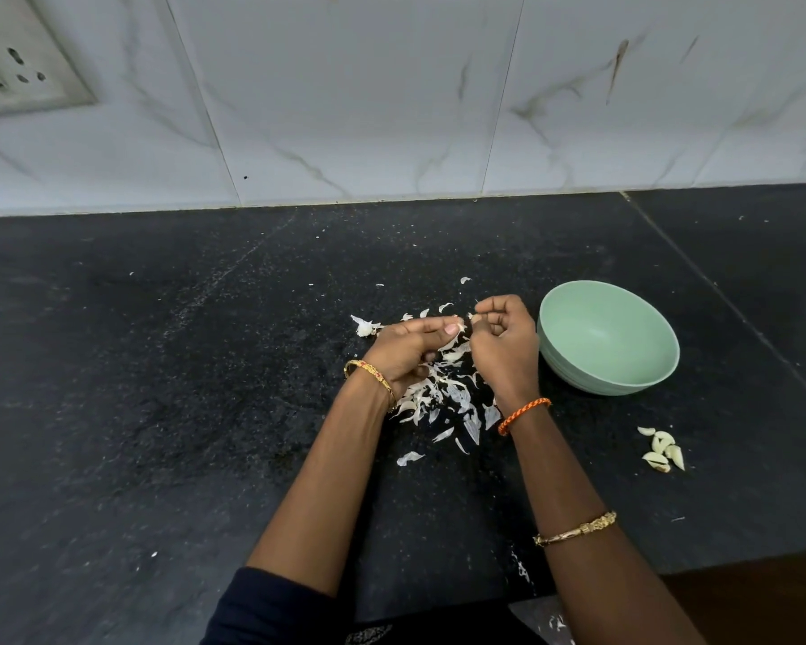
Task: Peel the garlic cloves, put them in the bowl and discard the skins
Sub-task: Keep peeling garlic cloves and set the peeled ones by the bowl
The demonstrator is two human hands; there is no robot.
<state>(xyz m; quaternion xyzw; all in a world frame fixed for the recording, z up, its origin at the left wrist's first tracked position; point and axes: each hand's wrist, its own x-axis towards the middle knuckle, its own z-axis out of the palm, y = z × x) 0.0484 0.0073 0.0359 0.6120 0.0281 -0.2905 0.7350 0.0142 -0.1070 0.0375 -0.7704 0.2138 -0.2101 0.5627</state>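
We've got the L grip (408,349) and R grip (501,339) curled, both pinching one garlic clove (465,321) btwn fingertips, over the skins (443,393) on the bench (159,388). Green bowl (608,337) sits just R; peeled cloves (664,451) lie nearer us.

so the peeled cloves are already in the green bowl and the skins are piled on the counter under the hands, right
Not quite. The head view shows the green bowl empty; the peeled cloves lie on the black counter in front of it, near the right arm. The rest holds: the skins are piled on the counter under the left hand and right hand.
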